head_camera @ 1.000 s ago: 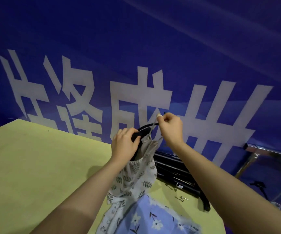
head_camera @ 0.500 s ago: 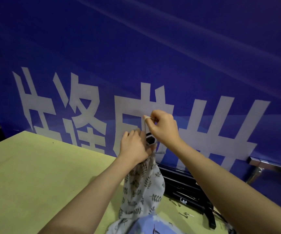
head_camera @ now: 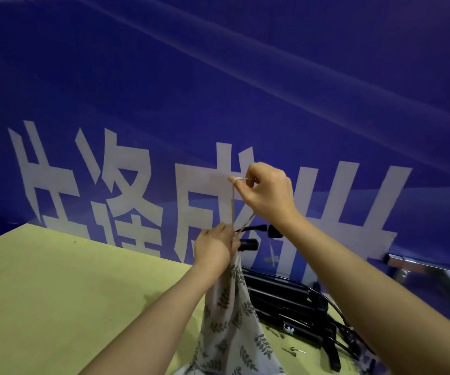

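A white garment with a grey leaf print [head_camera: 232, 328] hangs down from my left hand [head_camera: 214, 249], which grips its top edge together with a black hanger [head_camera: 253, 235]. Only the hanger's black ends show beside my fingers. My right hand [head_camera: 268, 192] is raised above the left and pinches a thin shoulder strap [head_camera: 233, 204] of the garment, looped over a fingertip and pulled taut upward.
A yellow-green table [head_camera: 56, 301] lies below. A stack of black hangers [head_camera: 294, 307] sits at its far right edge, with small metal pins [head_camera: 290, 351] near it. A blue banner with large white characters [head_camera: 137, 185] fills the background. A metal frame [head_camera: 413, 262] stands at the right.
Both hands have lifted the garment higher. My right hand has drawn the strap upward, well above the left hand, and the hanger's ends now show to the right of my left hand.
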The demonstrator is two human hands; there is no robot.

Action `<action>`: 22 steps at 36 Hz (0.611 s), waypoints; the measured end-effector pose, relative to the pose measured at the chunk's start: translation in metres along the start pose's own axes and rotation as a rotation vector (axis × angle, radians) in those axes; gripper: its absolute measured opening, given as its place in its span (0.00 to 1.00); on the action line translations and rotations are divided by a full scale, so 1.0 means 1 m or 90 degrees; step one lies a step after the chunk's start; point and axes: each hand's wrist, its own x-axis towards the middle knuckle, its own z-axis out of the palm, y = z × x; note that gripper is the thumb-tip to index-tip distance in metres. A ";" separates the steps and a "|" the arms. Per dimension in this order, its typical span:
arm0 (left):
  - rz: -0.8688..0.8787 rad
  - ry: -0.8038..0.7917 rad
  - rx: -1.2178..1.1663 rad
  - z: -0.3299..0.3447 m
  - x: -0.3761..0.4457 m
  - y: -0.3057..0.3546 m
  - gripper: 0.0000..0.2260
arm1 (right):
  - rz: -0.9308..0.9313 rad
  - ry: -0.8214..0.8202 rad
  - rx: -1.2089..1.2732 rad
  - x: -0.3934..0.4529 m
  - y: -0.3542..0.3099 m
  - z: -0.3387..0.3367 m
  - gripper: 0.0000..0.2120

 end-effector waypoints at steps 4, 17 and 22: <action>0.000 -0.004 0.050 0.006 -0.003 -0.003 0.14 | 0.092 0.048 0.022 -0.002 0.003 -0.001 0.19; 0.006 -0.009 0.209 0.004 -0.006 0.004 0.17 | 0.352 0.147 0.196 -0.012 -0.004 -0.012 0.22; -0.005 0.025 0.181 -0.009 -0.001 0.023 0.21 | 0.332 0.207 0.189 -0.008 -0.003 -0.040 0.24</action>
